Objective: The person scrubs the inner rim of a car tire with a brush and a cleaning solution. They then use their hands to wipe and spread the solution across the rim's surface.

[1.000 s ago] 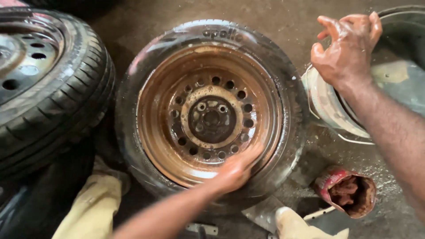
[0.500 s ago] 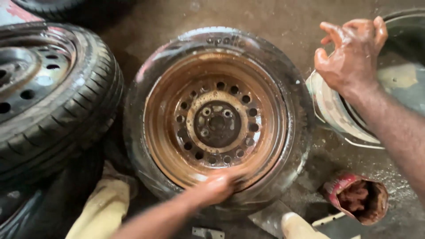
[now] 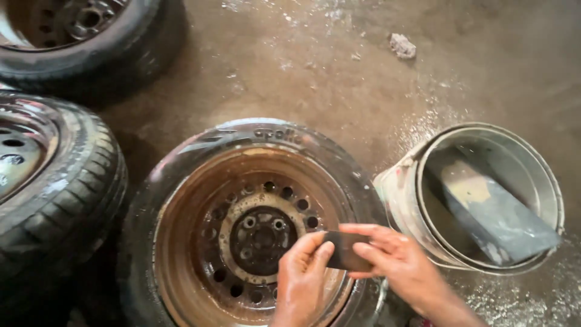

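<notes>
pad: small dark flat rectangular piece (image 3: 346, 251), you pinch it with both hands
left grip (image 3: 302, 275): grasping pad
right grip (image 3: 399, 260): grasping pad
below: rusty wheel rim (image 3: 200, 242)

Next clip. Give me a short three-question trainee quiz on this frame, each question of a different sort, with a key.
1. True or false: the left hand and the right hand both grip the small dark flat piece.
2. Over what are the hands held? A) the metal bucket B) the rusty wheel rim C) the bare floor
3. Fill in: inside the bucket lies a flat grey ____, leaning on its wall.

Key: 1 true; 2 B; 3 slab
</notes>
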